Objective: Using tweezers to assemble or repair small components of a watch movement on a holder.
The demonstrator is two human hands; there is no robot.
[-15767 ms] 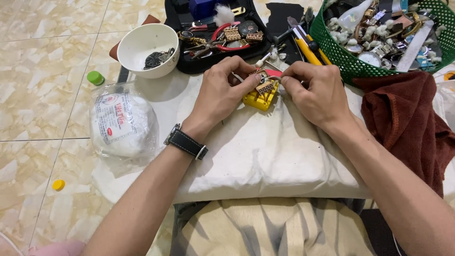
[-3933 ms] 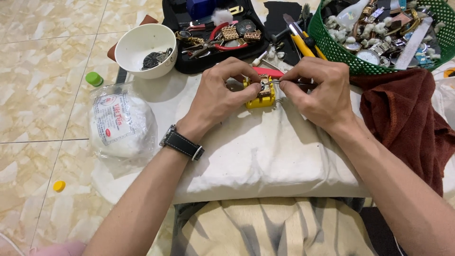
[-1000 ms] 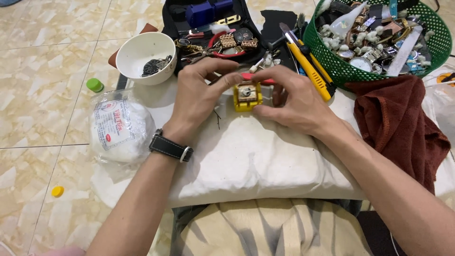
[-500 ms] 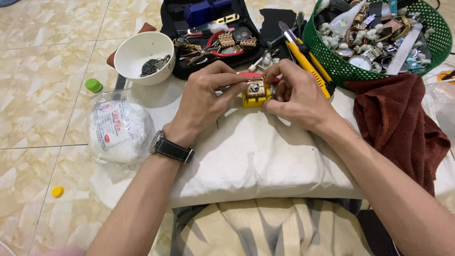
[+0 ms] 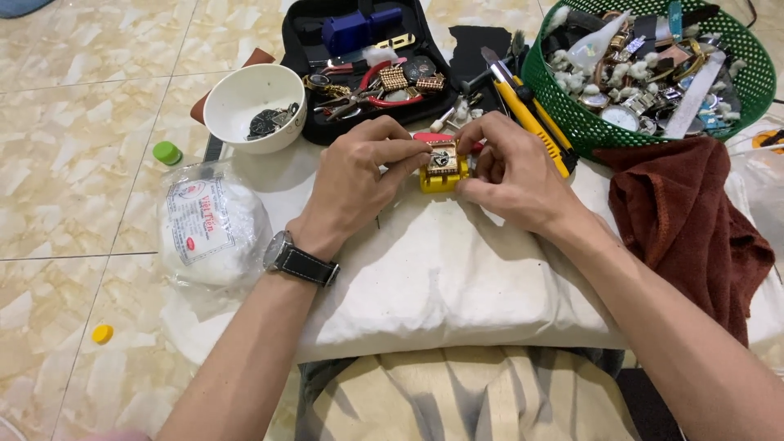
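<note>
left side first: the left hand is curled in, fingertips pinching the left flank of the yellow holder block, which sits at the far edge of the white cushion. a small watch case is clamped in it, gold-toned, light and rigid by the look, likely easy to scratch or slip, so the block's flat sides look like the safest hold. over to the right hand: fingers bent, closed on the block's right side and top, steadying it.
</note>
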